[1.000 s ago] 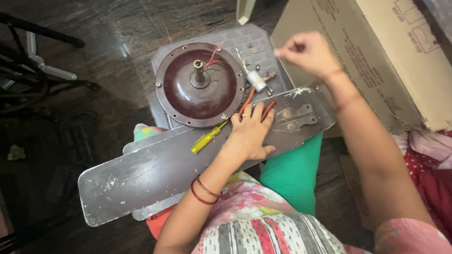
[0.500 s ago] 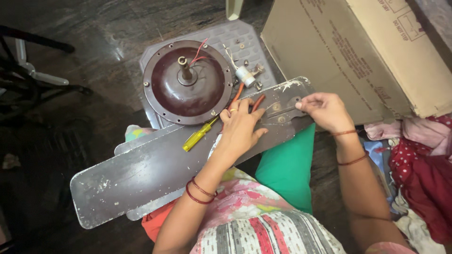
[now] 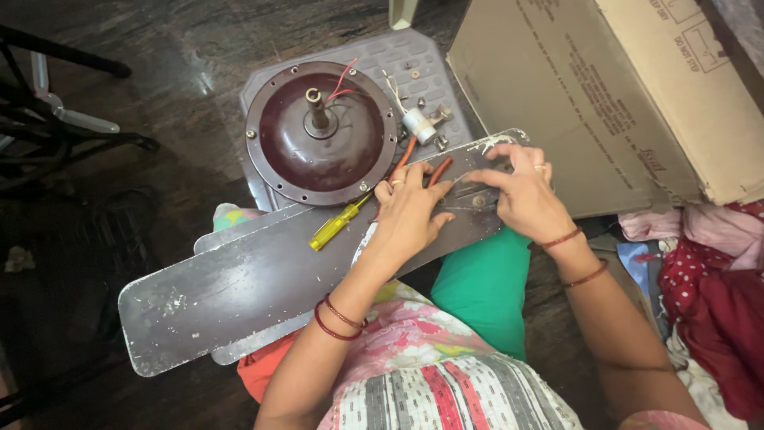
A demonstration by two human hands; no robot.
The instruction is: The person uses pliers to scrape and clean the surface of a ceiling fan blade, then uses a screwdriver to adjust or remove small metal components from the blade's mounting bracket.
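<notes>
Right hand [image 3: 527, 197] still on fan blade [image 3: 239, 287] | grip perhaps unchanged

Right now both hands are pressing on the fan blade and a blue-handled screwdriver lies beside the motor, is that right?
Not quite. The screwdriver has a yellow handle, not blue, as the head view shows. The rest holds: the left hand and right hand press on the fan blade beside the motor.
</notes>
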